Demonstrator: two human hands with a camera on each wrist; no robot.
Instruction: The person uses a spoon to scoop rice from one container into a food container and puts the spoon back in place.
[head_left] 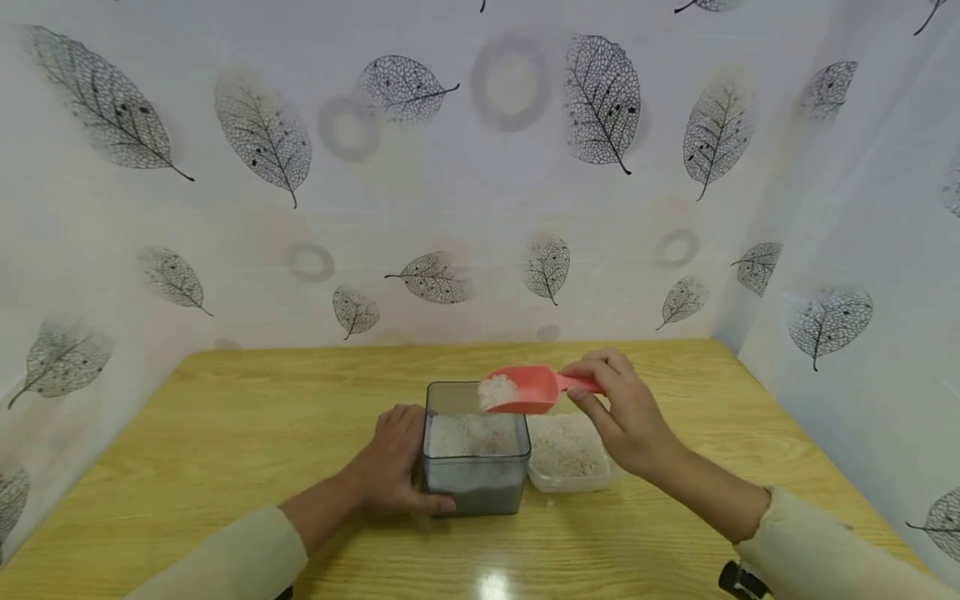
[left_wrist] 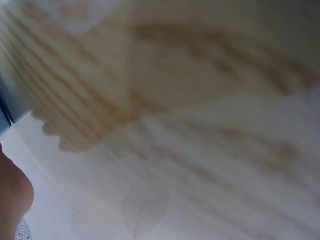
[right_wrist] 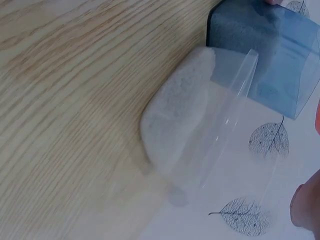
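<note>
I confirm the right hand (head_left: pixel 626 412) pinches 1 red scoop (head_left: pixel 536 392) by its handle, bowl above the grey bin (head_left: pixel 480 496). The left hand (head_left: pixel 393 467) holds the bin's left side. I judge the scoop light and stiff, its loose grains (head_left: pixel 497 392) prone to spilling; grip the handle near the bowl.

Pale leaf-printed sheeting (head_left: pixel 472 196) behind and beside a yellowish wood-grain table (head_left: pixel 285 417)

Free tabletop (head_left: pixel 210 425) leftward; blocking centre — bin (head_left: pixel 480 490), tub (head_left: pixel 572 482)
</note>
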